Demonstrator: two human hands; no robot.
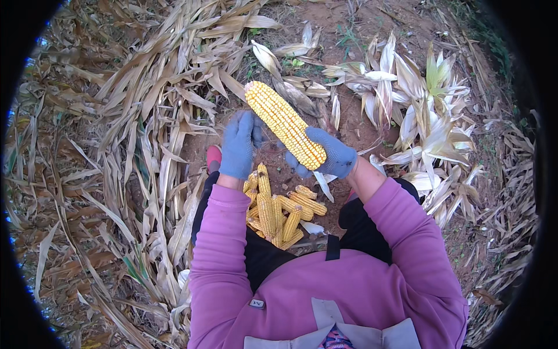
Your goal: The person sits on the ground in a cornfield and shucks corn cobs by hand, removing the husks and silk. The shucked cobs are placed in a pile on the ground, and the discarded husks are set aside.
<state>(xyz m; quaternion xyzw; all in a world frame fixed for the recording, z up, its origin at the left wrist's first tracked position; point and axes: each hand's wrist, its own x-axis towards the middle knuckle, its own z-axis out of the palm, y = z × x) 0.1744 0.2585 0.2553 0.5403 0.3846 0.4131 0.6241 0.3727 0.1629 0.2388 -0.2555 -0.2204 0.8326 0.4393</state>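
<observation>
A husked ear of yellow corn (pixel 285 124) is gripped near its lower end by my right hand (pixel 333 152), which wears a blue-grey knit glove. The ear tilts up to the left, its kernels bare. My left hand (pixel 239 144), gloved alike, is raised just left of the ear; its fingertips are partly blurred, and no object shows in it. Below the hands, on the ground between my legs, lies a pile of husked corn ears (pixel 267 213).
Pale stripped husks (pixel 429 131) lie heaped on the right, over reddish soil (pixel 362 118). Dry corn stalks and leaves (pixel 161 100) cover the left. An ear in its husk (pixel 265 56) lies beyond my hands. My pink shoe (pixel 213 156) shows beside my left hand.
</observation>
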